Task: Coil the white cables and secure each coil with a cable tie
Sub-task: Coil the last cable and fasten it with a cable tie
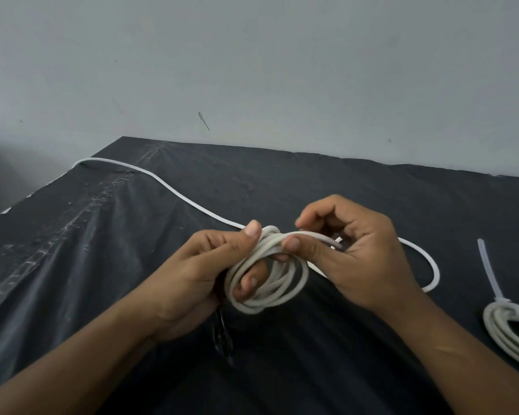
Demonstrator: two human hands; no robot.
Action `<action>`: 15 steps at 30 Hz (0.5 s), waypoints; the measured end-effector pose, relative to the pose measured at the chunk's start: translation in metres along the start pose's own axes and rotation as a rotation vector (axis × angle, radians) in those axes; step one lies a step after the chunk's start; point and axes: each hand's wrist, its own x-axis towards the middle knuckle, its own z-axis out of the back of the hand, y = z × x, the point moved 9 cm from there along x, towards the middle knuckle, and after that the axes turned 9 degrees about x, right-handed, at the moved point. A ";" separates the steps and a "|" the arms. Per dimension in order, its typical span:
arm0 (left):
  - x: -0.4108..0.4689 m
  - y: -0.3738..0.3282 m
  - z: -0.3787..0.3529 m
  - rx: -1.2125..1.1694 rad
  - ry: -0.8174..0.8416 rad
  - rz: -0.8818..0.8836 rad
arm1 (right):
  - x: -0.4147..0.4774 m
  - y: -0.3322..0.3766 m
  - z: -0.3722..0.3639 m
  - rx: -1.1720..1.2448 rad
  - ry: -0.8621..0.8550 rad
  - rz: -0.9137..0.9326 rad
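- Mid-coiling: left hand (192, 265) grips the white cable coil (267, 283) above the tabletop (282, 181), fingers through the loops
- Right hand (351, 250) pinches the strand feeding onto it
- Loose tail (162, 182) trails off far-left; wind it in next, then tie
- Finished tied coil (510, 330) lies at right

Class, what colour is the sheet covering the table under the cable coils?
Black, slightly glossy and wrinkled: the sheet shows best in the head view.
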 end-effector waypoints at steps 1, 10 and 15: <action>0.000 0.001 0.001 0.011 0.005 0.001 | 0.000 0.001 0.002 -0.014 -0.017 0.007; -0.006 0.014 -0.012 0.010 0.218 0.075 | 0.002 0.002 -0.009 -0.053 0.097 0.065; -0.004 -0.007 -0.010 -0.352 0.232 -0.004 | 0.001 -0.034 0.007 -0.084 0.022 -0.145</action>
